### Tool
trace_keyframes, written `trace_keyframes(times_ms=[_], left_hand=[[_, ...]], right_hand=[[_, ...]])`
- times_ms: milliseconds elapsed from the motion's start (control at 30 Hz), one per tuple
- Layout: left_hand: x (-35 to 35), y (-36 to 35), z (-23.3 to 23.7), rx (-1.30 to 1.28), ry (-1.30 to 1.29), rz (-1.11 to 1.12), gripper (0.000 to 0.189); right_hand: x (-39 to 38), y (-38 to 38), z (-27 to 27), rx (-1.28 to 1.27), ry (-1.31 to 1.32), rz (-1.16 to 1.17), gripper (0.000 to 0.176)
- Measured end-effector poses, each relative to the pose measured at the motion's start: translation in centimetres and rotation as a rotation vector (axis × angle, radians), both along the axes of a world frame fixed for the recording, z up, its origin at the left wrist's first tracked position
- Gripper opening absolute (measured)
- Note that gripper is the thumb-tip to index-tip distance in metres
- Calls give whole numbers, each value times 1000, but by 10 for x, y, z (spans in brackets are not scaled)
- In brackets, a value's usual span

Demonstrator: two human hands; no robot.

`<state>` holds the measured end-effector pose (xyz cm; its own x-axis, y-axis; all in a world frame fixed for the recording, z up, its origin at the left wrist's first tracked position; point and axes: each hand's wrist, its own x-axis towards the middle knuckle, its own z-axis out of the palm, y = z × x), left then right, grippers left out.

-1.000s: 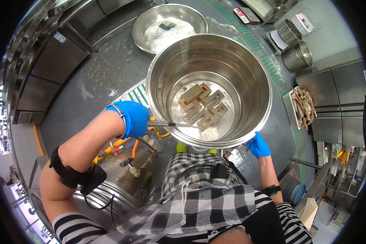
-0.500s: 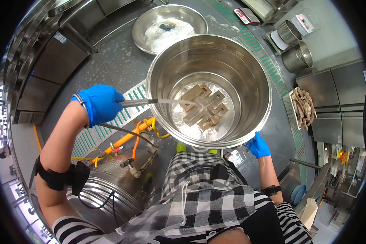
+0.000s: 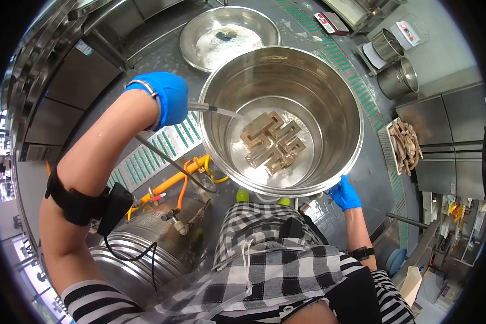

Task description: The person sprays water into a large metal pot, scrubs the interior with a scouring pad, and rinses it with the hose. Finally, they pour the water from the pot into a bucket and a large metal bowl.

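Blue gloves cover both hands. My left hand is closed around a metal spray wand at the left rim of a big steel pot. Water streams from the wand's tip into the pot. On the pot's wet bottom lies a metal piece with several rectangular loops. My right hand grips the pot at its lower right rim, with the fingertips partly hidden behind it. A hose hangs below my left hand.
Behind the pot stands a wide steel basin with foam and a dark item. A yellow pipe and steel vessel are at lower left. At right are a tray of brown pieces, two pots and steel cabinets.
My left hand has moved up and to the right with the wand, whose tip now points more downward into the pot. My right hand has stayed at the rim.
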<state>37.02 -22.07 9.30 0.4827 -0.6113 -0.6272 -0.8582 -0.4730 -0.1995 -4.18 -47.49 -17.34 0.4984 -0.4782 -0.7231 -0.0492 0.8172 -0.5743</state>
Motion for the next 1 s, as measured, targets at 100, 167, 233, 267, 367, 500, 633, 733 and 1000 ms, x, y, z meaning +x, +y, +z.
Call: trace_keyframes(times_ms=[100, 167, 233, 267, 367, 500, 633, 733, 1000], left_hand=[[-5, -13, 3, -18, -21, -21, 22], [-6, -19, -1, -36, -52, -31, 21], [-9, -23, -2, -51, -54, -34, 20], [-10, -24, -3, -67, -56, -34, 20], [-9, -25, -8, -69, -71, -32, 19], [-12, -24, -7, -77, -68, -26, 19], [-13, -20, -4, -49, -54, -3, 20], [-5, -8, -6, -81, -43, -10, 20], [7, 51, 42, -313, 140, 422, 17]], right_hand=[[1, 1, 3, 1, -6, -12, 25], [5, 6, 11, -12, -1, 2, 25], [1, 3, 4, -18, -17, -9, 25], [-1, 2, 1, -24, -32, -18, 25], [-2, 2, 1, 14, -34, -46, 24], [-14, -8, -18, 38, -57, -1, 23], [7, 7, 9, 20, -13, -67, 23], [4, 6, 7, 5, 26, -69, 23], [-5, 1, -3, -6, 6, -2, 23]])
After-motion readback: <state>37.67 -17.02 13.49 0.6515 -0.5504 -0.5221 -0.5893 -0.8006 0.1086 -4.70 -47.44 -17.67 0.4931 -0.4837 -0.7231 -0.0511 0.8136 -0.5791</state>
